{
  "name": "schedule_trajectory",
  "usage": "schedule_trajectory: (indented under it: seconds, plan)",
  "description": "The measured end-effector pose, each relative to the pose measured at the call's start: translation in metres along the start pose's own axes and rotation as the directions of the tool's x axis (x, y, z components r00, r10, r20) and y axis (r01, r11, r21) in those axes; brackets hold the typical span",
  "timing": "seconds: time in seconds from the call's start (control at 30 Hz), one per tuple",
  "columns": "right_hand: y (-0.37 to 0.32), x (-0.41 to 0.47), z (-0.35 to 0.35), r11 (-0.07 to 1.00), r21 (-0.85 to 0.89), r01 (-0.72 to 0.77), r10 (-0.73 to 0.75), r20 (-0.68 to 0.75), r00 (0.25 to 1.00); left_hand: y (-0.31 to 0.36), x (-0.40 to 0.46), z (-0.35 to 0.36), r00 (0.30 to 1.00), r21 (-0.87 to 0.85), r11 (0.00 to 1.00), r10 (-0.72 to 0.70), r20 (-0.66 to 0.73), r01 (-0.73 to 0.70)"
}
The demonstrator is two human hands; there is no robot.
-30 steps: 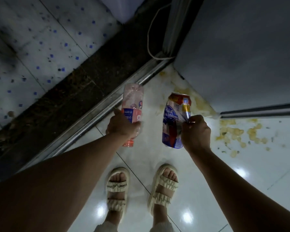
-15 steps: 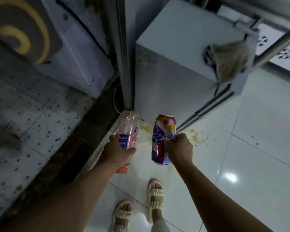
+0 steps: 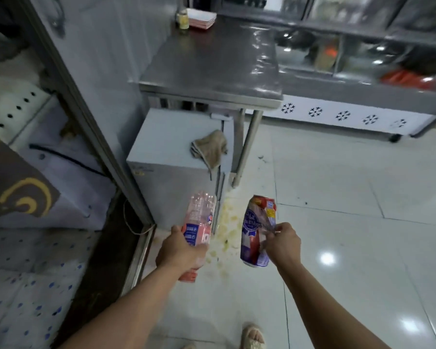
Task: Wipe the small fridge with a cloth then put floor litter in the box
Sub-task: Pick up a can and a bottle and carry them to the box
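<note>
With both pieces of floor litter already lifted, a crushed beer can (image 3: 258, 229) hangs from the pinching fingers of the right hand (image 3: 282, 244), its long axis near upright, while the left hand (image 3: 180, 253) wraps the lower half of a pink plastic bottle (image 3: 199, 221), which tilts up and away from the person. No box shows in the frame, so which hand is nearer to it cannot be told; finding it looks like the next need. Just ahead stands the small fridge (image 3: 169, 142), a beige cloth (image 3: 209, 149) draped over its top front corner, tucked under a steel table (image 3: 212, 66). Yellowish spill (image 3: 227, 222) stains the white tiled floor (image 3: 350, 248) between fridge and hands.
</note>
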State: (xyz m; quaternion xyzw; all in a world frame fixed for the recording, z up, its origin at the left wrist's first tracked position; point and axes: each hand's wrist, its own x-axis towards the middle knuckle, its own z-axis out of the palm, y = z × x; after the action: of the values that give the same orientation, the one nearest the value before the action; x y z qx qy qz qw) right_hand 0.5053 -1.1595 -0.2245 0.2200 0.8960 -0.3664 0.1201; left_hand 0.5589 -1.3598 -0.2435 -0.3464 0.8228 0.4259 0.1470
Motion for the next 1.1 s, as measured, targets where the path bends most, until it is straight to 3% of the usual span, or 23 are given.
schedule_trajectory:
  seconds: [0.3,0.7,1.1]
  plan:
    - [0.048,0.010,-0.115,0.994,0.111,-0.009,0.015,-0.059,0.998,0.103,-0.068,0.051,0.989,0.056,0.987,0.148,0.009,-0.148]
    - [0.185,0.083,-0.315,0.989,0.146,-0.010,0.038,-0.186,0.982,0.255,-0.168,0.228,0.952,0.078,0.950,0.294,0.088,-0.301]
    - [0.318,0.163,-0.486,0.929,0.332,-0.164,0.291,-0.380,0.878,0.411,-0.213,0.423,0.831,0.121,0.847,0.464,0.308,-0.518]
